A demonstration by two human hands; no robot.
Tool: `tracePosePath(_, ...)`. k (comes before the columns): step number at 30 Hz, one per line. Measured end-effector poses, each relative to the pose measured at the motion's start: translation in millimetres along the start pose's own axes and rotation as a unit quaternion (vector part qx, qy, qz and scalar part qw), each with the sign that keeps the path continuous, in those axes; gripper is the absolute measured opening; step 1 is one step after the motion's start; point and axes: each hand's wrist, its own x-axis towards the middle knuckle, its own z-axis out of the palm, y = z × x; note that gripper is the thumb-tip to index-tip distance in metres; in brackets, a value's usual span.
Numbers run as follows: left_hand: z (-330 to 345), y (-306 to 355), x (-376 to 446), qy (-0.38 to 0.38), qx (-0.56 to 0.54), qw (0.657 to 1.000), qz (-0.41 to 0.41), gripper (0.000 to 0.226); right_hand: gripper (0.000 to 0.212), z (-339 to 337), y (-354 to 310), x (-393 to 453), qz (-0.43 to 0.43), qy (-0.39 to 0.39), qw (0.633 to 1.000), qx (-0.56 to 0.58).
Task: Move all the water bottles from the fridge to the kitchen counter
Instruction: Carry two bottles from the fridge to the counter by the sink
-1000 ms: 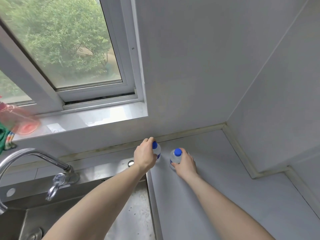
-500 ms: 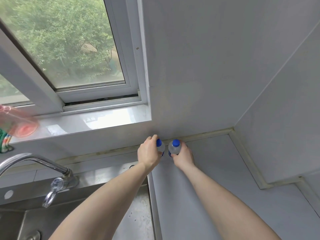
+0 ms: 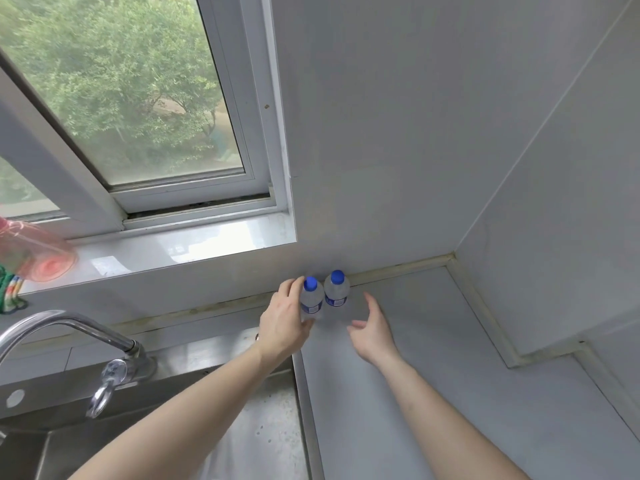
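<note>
Two small clear water bottles with blue caps stand upright side by side on the grey kitchen counter (image 3: 433,375), close to the back wall. My left hand (image 3: 282,323) holds the left bottle (image 3: 311,299), fingers behind it and thumb near its base. The right bottle (image 3: 336,291) stands free. My right hand (image 3: 372,332) hovers just to the right of and in front of it, fingers spread, holding nothing. The fridge is out of view.
A steel sink (image 3: 263,427) with a chrome faucet (image 3: 69,327) lies left of the counter. The window sill (image 3: 173,247) above carries a pink object (image 3: 38,258) at the far left. Walls close the counter at the back and right.
Both bottles were pushed back toward the wall and set down. My right hand has let go of the right bottle and drawn back, fingers spread.
</note>
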Motion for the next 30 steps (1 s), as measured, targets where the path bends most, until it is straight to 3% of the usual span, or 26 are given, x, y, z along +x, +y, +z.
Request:
tracePosePath(5, -16.0, 5.9, -65.7, -0.035, -0.069, 0.996, 0.037, 0.067, 0.069, -24.6, 18.4, -79.2, -0.004, 0.042, 0.997, 0.067)
tracePosePath(9, -24.6, 8.4, -123.4, -0.078, -0.074, 0.993, 0.046, 0.059, 0.059, -26.1, 38.1, -148.5, -0.008, 0.045, 0.995, 0.083)
tracePosePath(14, -31.9, 16.6, -178.9, -0.137, -0.042, 0.981, 0.13, 0.06, 0.056, -36.3, 53.5, -216.5, -0.03, 0.068, 0.995, 0.06)
tracePosePath(19, -44.4, 32.2, -211.5, -0.191, 0.011, 0.953, 0.233, 0.061, 0.056, -43.1, 66.3, -279.8, -0.027, 0.107, 0.994, 0.014)
tracePosePath(24, -45.9, 57.5, -238.5, -0.192, -0.004, 0.929, 0.317, 0.059, 0.058, -41.9, 77.4, -346.5, -0.013, 0.174, 0.984, 0.018)
tracePosePath(30, -29.7, 85.4, -294.4, -0.264, -0.01, 0.857, 0.442, 0.057, 0.059, -29.0, 104.3, -466.7, 0.049, 0.315, 0.947, 0.025)
